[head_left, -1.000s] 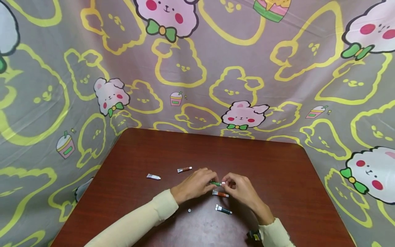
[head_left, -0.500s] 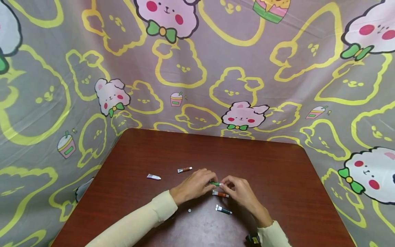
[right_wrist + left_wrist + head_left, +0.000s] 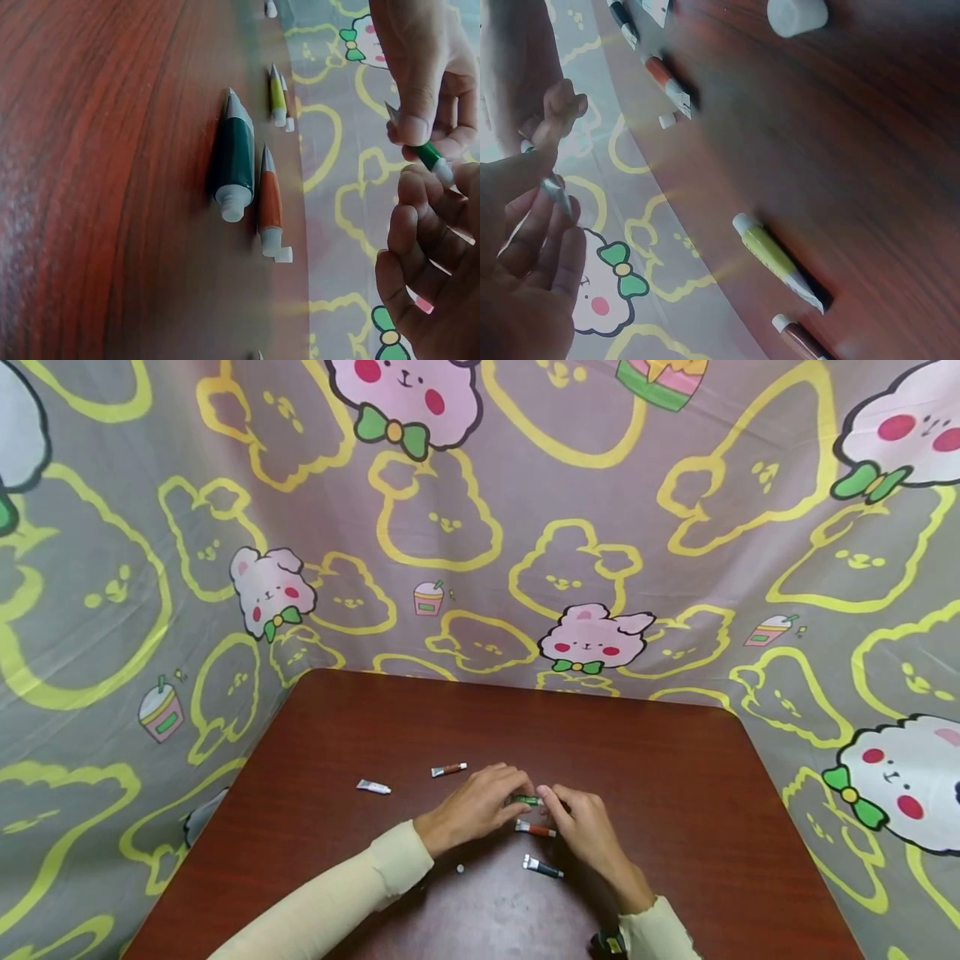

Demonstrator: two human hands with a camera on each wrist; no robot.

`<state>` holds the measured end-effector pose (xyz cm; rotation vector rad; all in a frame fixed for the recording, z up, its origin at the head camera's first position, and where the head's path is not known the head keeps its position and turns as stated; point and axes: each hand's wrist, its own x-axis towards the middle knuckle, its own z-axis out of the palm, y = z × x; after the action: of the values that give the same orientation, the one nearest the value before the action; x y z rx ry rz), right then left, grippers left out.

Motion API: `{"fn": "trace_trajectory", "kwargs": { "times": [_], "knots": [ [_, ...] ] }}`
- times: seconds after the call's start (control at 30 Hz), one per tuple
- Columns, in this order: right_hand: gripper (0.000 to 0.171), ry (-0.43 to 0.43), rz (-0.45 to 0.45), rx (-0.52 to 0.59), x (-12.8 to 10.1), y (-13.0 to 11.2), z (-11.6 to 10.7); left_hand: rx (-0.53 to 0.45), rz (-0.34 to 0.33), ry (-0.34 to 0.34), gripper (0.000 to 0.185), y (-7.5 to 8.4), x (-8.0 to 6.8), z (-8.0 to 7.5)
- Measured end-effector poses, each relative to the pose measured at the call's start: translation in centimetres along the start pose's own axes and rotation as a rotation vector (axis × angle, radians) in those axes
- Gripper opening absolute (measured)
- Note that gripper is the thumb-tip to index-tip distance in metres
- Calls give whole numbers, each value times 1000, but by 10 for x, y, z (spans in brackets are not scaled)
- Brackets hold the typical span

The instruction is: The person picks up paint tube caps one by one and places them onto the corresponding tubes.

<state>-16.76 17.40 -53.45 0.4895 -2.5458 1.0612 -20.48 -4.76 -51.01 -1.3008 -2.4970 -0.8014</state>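
Observation:
A small green paint tube (image 3: 525, 800) is pinched between the thumb and fingers of my left hand (image 3: 483, 797), above the table. My right hand (image 3: 588, 827) pinches the white cap (image 3: 444, 174) at the tube's end, fingers curled. In the right wrist view, the tube's silver crimped end sticks out past my left thumb. In the head view, an orange paint tube (image 3: 536, 829) lies just below the hands, and a dark green paint tube (image 3: 542, 867) nearer the front. By the orange tube in the right wrist view lies a small white cap (image 3: 283, 255).
A yellow paint tube (image 3: 770, 253) and a brown paint tube (image 3: 448, 770) lie on the dark red-brown table (image 3: 360, 727) to the left. Another white cap (image 3: 460, 868) sits near the front. A cartoon-printed cloth (image 3: 465, 560) hangs around the table.
A second ago the white cap showed at the tube's tip between my right fingers. Now my right fingers cover that end more, and both hands have shifted slightly up in the head view.

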Motion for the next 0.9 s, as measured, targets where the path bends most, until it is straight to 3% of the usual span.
{"fn": "trace_trajectory", "kwargs": {
  "times": [0.23, 0.57, 0.67, 0.83, 0.9],
  "knots": [
    [13, -6, 48, 40, 2, -3, -1, -13, -2, -7, 19, 1, -1, 0],
    [13, -149, -43, 88, 5, 1, -12, 3, 5, 19, 19, -4, -1, -2],
    [8, -148, -48, 61, 6, 2, -13, -10, -2, 11, 19, -3, 0, -2],
    [21, -121, -31, 17, 7, 2, -14, -22, -6, 13, 18, -2, 3, -3],
    [17, -107, -27, 23, 7, 2, -14, -23, -3, 18, 18, -3, 3, -3]
  ]
}}
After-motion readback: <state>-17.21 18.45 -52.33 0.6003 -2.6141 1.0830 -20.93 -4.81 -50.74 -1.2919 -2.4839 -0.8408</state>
